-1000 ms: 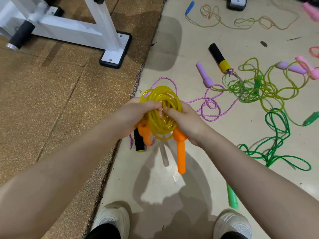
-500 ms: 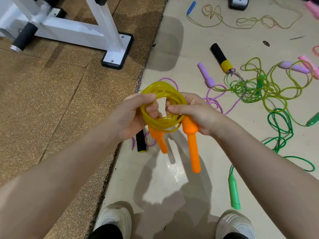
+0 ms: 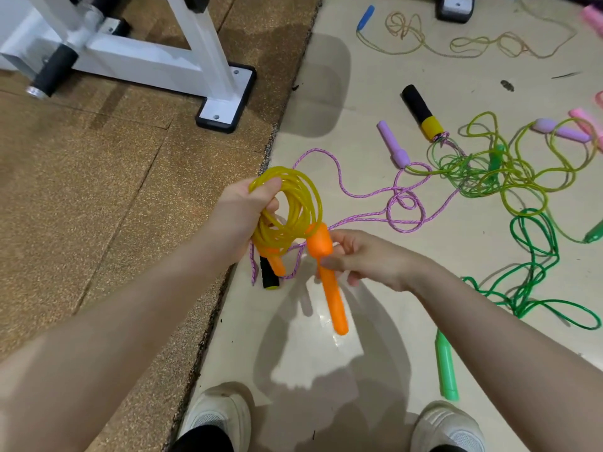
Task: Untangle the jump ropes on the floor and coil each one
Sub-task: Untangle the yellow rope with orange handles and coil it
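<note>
My left hand (image 3: 243, 216) grips a coiled yellow jump rope (image 3: 295, 203) held above the floor. One orange handle (image 3: 276, 263) hangs below that hand. My right hand (image 3: 362, 259) pinches the other orange handle (image 3: 329, 282), which points down. On the tiled floor lie a pink braided rope (image 3: 404, 207) with black-and-yellow handles (image 3: 422, 112), a yellow-green rope tangle (image 3: 489, 171) with purple handles (image 3: 393, 145), and a green rope (image 3: 535, 256) with a green handle (image 3: 446, 367).
A white metal equipment frame (image 3: 208, 63) stands on the cork mat (image 3: 81, 190) at left. Another thin rope with a blue handle (image 3: 365, 13) lies at the back, with pink handles (image 3: 587, 122) at the right edge. My two shoes (image 3: 218, 415) show at the bottom.
My right hand has let go of the coil and slid down to the orange handle. The left hand now holds the coil alone, turned a little to the left.
</note>
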`<state>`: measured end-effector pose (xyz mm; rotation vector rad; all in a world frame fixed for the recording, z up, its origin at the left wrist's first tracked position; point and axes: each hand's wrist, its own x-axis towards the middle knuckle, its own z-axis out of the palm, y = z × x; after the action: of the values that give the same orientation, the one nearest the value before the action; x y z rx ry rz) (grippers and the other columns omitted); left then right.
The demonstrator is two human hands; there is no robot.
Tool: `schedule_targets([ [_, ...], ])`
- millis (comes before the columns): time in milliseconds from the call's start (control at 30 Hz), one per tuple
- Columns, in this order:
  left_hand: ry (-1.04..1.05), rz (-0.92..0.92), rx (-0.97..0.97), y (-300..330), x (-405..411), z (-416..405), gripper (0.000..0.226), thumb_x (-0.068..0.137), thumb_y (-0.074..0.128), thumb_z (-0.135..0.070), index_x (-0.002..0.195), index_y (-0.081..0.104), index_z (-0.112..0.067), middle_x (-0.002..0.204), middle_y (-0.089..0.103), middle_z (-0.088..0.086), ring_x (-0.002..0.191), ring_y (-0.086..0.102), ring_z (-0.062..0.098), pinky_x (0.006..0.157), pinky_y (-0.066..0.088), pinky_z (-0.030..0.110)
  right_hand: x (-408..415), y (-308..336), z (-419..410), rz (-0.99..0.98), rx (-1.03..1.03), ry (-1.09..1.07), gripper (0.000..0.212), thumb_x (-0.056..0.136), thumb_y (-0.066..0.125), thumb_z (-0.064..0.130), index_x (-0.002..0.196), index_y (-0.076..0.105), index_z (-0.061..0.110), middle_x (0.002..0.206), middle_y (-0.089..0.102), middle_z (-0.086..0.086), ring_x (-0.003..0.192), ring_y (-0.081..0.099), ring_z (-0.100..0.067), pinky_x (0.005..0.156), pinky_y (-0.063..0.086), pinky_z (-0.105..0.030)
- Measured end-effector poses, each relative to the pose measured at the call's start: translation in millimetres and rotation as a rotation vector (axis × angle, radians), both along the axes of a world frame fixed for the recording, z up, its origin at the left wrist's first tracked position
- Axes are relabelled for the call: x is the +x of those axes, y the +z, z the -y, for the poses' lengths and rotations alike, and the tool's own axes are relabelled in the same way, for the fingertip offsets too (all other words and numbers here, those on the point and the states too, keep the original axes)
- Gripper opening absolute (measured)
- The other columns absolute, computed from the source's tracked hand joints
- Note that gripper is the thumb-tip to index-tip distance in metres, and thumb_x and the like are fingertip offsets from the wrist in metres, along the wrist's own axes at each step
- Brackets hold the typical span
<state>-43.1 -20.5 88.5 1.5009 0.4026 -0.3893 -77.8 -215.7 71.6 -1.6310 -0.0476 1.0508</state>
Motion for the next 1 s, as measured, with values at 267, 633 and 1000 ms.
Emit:
schedule_targets([
  [267,-0.236,0.059,0.265,7,-3,3,0.024,0.093,0.055,-0.021,0.07,0.054,-0.014,0.062,0.051,0.0,0.058,0.045,0.017,0.059,0.039,0.027,29,47,-3,0.112,0.485,-0.51,0.015,0.083,0.053,0.008,0.096,0.048,0.013,0.077,0.066,-0.001,0.065,0.064,-0.009,0.053,0.052,-0.019],
  [633,-0.297,-0.025,0.204,23,0,4,0.026,0.093,0.054,-0.022,0.068,0.053,-0.017,0.058,0.05,-0.003,0.047,0.044,0.009,0.044,0.039,0.019,25,61,-22,0.748,0.218,-0.347,0.037,0.079,0.065,0.012,0.101,0.041,0.029,0.091,0.058,-0.013,0.081,0.065,-0.023,0.065,0.058,-0.036],
  [1000,-0.023,0.032,0.066,39,2,10,0.023,0.092,0.055,-0.02,0.069,0.06,-0.021,0.049,0.05,-0.005,0.04,0.041,0.006,0.041,0.036,0.016,16,54,-40,0.746,0.28,-0.445,0.045,0.076,0.07,0.002,0.099,0.042,0.029,0.089,0.055,-0.007,0.087,0.056,-0.032,0.073,0.05,-0.047],
])
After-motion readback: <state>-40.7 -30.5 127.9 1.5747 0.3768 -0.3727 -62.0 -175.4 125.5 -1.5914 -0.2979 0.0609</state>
